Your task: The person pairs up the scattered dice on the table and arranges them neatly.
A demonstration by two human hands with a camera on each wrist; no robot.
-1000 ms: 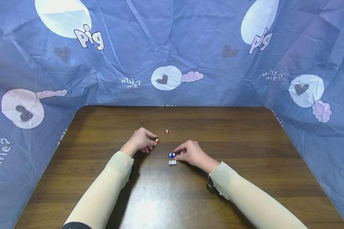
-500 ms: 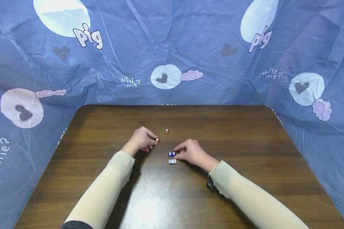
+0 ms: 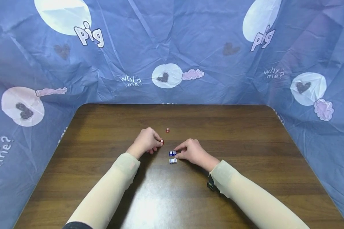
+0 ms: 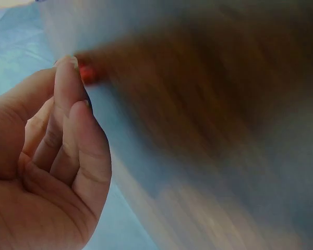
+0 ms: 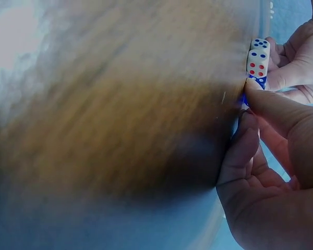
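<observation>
In the head view my left hand [image 3: 146,140] pinches a red die [image 3: 162,142] between thumb and index finger, left of and behind a pair of blue dice [image 3: 172,153]. The left wrist view shows that die as a red blur [image 4: 88,74] at the fingertips. My right hand [image 3: 193,152] holds the right-hand blue die, thumb in front and index finger behind. Two white dice [image 3: 173,161] lie side by side just nearer than the blue pair. In the right wrist view the thumb covers part of a blue die [image 5: 260,81] beside the white dice [image 5: 257,62].
Another red die [image 3: 167,130] lies on the wooden table [image 3: 232,127], farther back than both hands. Blue printed cloth [image 3: 218,86] hangs around the table's far and side edges. A dark device [image 3: 210,183] is on the right wrist.
My left hand has moved a little to the right with the red die, closer to the blue dice. The right hand and the other dice stay where they were.
</observation>
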